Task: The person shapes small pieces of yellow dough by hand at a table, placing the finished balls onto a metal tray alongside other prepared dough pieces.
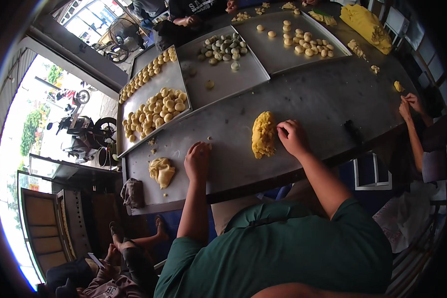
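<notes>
My left hand (197, 159) is curled on the steel table, a small pale bit just by its fingertips; what it holds, if anything, is hard to make out. A soft lump of pale dough (161, 171) lies to its left. My right hand (291, 136) has its fingers bent and pinched beside the right edge of a crumbly yellow mass (263, 134); I cannot tell what is between them. Small crumbs (153, 142) are scattered left of my left hand, and a crumpled cloth (132, 192) sits at the table's left corner.
Trays of dough balls (159, 114) line the table's (223, 174) far side. A big yellow dough bag (365, 27) is at back right. Co-workers' hands (412, 104) are at right and across (188, 21). A seated person (119, 268) is lower left. Motorbikes (84, 129) stand outside.
</notes>
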